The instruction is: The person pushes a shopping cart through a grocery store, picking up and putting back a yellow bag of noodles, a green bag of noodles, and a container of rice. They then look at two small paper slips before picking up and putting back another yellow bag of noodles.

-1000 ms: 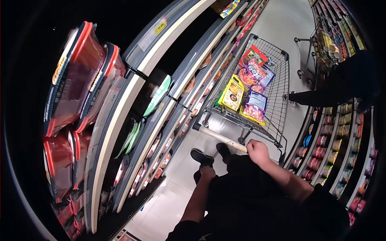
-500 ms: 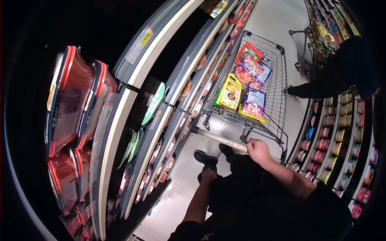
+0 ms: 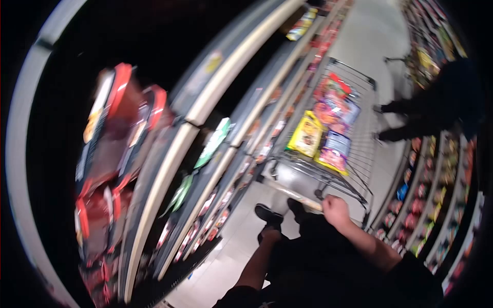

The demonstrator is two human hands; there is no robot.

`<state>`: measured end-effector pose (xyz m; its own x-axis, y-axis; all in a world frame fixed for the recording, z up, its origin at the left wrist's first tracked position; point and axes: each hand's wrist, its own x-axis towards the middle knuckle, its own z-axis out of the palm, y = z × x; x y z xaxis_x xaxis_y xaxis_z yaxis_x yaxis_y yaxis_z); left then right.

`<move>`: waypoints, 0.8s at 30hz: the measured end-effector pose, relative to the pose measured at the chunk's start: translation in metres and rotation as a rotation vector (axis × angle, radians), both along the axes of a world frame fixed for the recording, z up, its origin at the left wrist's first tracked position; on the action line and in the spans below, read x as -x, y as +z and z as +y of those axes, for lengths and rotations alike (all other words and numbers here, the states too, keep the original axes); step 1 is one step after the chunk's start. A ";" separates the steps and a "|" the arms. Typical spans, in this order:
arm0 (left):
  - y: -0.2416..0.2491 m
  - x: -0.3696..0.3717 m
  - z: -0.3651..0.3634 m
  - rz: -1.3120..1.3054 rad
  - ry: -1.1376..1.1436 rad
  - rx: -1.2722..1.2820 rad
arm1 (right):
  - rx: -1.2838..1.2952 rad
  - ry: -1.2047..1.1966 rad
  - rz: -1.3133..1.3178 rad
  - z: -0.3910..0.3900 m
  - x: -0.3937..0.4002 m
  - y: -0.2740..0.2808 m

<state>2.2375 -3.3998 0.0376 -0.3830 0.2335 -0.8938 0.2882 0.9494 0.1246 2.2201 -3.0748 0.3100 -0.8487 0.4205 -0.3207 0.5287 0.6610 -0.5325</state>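
Note:
My right hand (image 3: 335, 208) is wrapped round the right part of the shopping cart handle (image 3: 287, 193). At my side hangs my left hand (image 3: 270, 235), low beside my dark trousers and apart from the handle; its fingers do not show clearly. Inside the wire shopping cart (image 3: 365, 169) lie several food packets: a yellow packet (image 3: 307, 134), a purple-and-pink packet (image 3: 335, 151) with a yellow edge, and a red packet (image 3: 333, 86) among others at the far end. Motion blur hides their print.
Shelving (image 3: 177, 146) with sealed red bowls (image 3: 110, 133) rises close on my left. Across the aisle, another person in dark clothes (image 3: 444, 97) stands by a second cart (image 3: 411, 64). Shelves of colourful packs (image 3: 416, 192) line the right side.
My view has shifted, so shelves and cart appear farther right and slightly lower, with more blur. My right hand stays on the handle. The other person's legs have moved apart.

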 end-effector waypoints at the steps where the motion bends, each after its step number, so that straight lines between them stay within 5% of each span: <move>1: -0.021 -0.007 -0.005 0.026 -0.085 0.030 | 0.023 0.046 0.017 -0.005 0.008 -0.002; 7: 0.004 0.019 0.024 -0.439 -0.036 -0.011 | -0.015 -0.023 0.063 -0.003 -0.001 0.003; 13: 0.018 0.018 0.011 -0.081 -0.038 0.057 | 0.016 -0.038 0.033 -0.005 0.004 0.008; 16: 0.039 0.022 0.024 -0.134 -0.030 0.047 | 0.034 -0.036 0.034 -0.005 0.005 0.009; 18: 0.006 0.008 0.025 -0.168 -0.040 -0.015 | 0.043 -0.046 0.034 -0.004 0.004 0.008; 21: 0.068 0.027 0.049 -0.360 -0.044 -0.082 | 0.043 -0.023 0.061 -0.003 0.003 0.007; 24: 0.075 0.030 0.053 -0.381 -0.067 -0.171 | 0.052 0.008 0.078 0.000 0.009 0.004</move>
<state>2.2075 -3.3468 0.1128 -0.0116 0.4038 -0.9148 0.2519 0.8865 0.3881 2.2107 -3.0750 0.3139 -0.8753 0.3979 -0.2748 0.4790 0.6356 -0.6055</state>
